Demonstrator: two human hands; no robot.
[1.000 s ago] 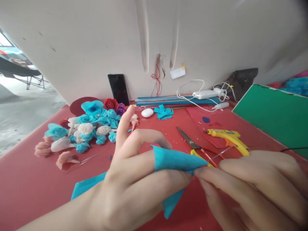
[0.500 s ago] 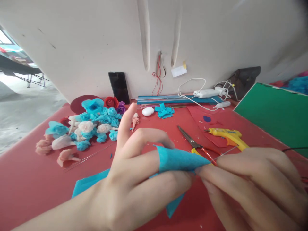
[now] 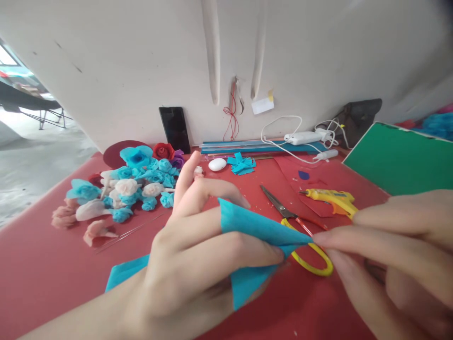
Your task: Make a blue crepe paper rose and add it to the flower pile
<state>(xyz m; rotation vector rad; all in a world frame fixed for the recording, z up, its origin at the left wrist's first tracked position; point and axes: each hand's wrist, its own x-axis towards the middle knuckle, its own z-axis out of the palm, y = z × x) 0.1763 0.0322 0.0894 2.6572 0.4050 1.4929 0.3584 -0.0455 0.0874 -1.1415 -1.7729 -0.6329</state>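
Pinching thin blue paper point(image 3: 255, 222) folded into a tapering point, both hands point(image 3: 187, 262) point(image 3: 392, 241) hold it toward opposite ends.

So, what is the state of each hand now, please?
Left hand: closed, holding blue paper.
Right hand: closed, pinching the paper's pointed end.

We have room over the red table point(image 3: 42, 269) at near left; the flower pile point(image 3: 126, 187) blocks us behind; scissors point(image 3: 288, 214), glue gun point(image 3: 331, 196) and green board point(image 3: 399, 160) obstruct us beyond our right hand point(image 3: 399, 250).
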